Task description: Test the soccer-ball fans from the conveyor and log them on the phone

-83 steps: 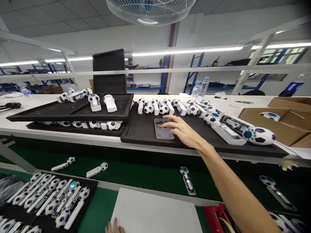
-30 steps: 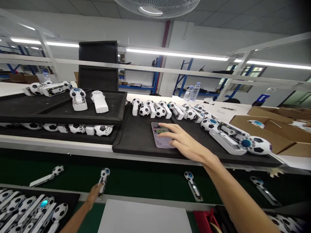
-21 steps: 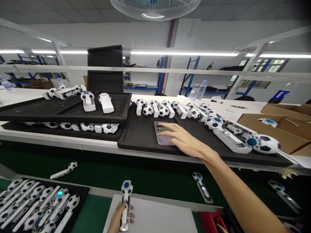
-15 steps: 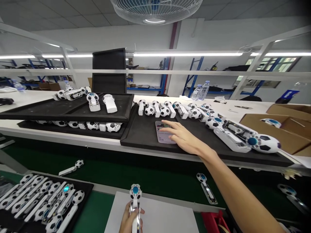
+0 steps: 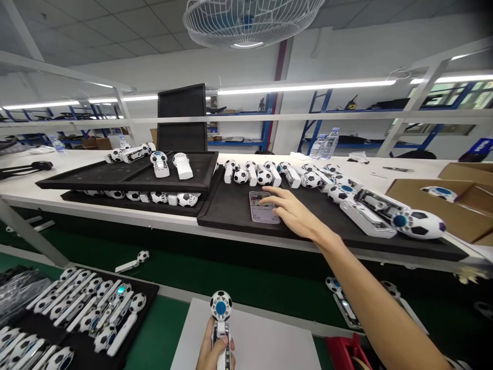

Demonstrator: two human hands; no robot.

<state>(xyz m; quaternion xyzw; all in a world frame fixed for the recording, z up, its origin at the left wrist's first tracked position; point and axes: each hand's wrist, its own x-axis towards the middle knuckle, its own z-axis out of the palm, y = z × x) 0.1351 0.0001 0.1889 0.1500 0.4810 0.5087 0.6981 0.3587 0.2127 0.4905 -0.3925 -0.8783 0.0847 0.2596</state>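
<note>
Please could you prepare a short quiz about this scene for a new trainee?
1. What does the left hand hold?
A) A football-patterned handheld device
B) A water bottle
C) A roll of tape

2. True or false: the smartphone lies on the black tray, under the right hand.

3. Fill in the blank: the flat sheet beneath the left hand is ____.

Key: 1. A; 2. True; 3. white.
</note>
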